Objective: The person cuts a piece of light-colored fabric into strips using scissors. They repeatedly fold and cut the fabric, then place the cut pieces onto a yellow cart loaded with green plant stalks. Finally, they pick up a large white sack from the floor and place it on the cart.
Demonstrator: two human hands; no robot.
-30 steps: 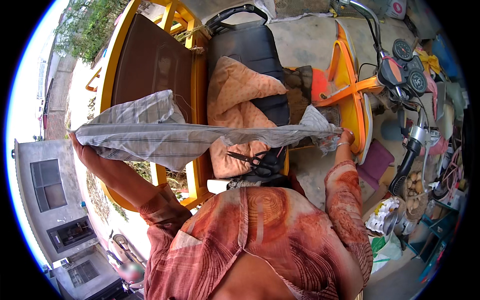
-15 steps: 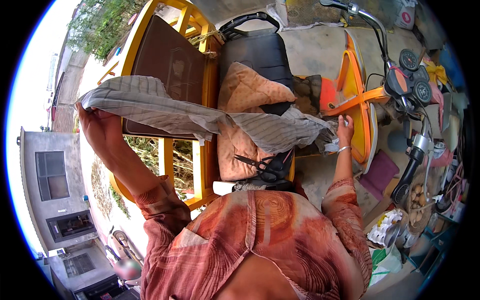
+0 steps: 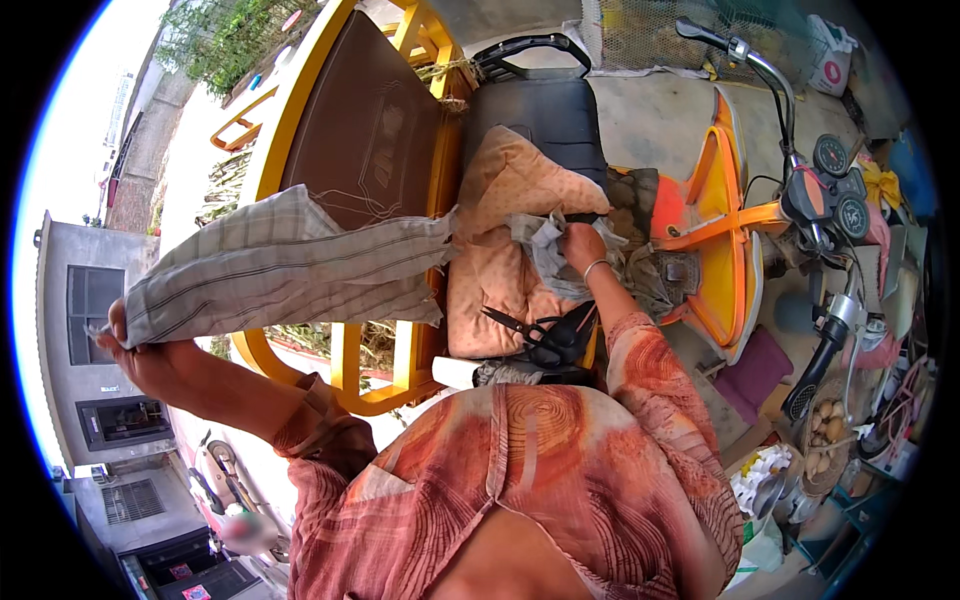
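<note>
Head view: since the earlier frame our left hand (image 3: 140, 350) has swung the striped cloth (image 3: 290, 265) farther left of the motorcycle seat (image 3: 535, 110), pinching its end; our right hand (image 3: 580, 245) now clutches the other end on the peach cushion (image 3: 500, 250) atop that seat, black scissors (image 3: 545, 330) just below

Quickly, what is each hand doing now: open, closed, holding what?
Left hand: closed, holding the end of the striped cloth.
Right hand: closed, gripping the cloth's other end.
</note>
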